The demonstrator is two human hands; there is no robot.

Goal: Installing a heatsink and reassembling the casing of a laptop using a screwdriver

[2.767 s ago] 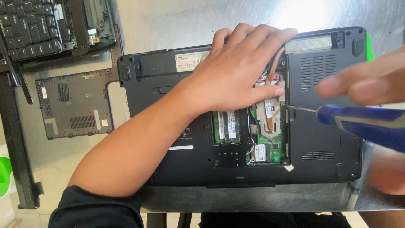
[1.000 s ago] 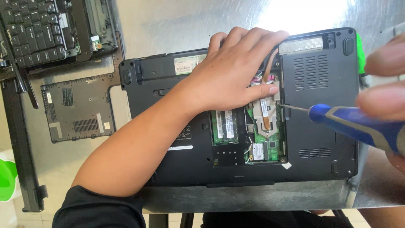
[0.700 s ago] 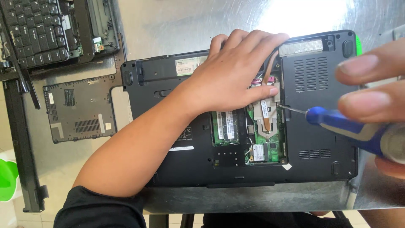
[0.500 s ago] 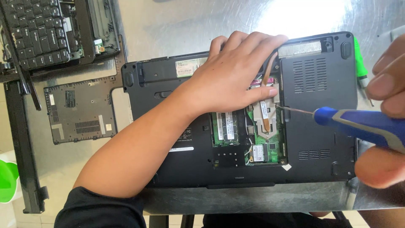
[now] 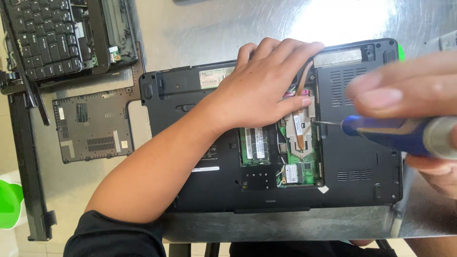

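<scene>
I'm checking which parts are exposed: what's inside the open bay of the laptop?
Inside the laptop bay: two memory sticks, a green board, a copper heat pipe and the screwdriver tip. The left hand covers the bay's upper part.

Two hands are in view: the left hand (image 5: 259, 90) and the right hand (image 5: 404, 95). One blue-handled screwdriver (image 5: 400, 135) shows. One opened black laptop (image 5: 190, 157) lies underside up, with two memory modules (image 5: 254, 145) side by side. One detached cover panel (image 5: 93, 131), one keyboard (image 5: 43, 38) and one steel bench (image 5: 200, 24) complete the count.
</scene>
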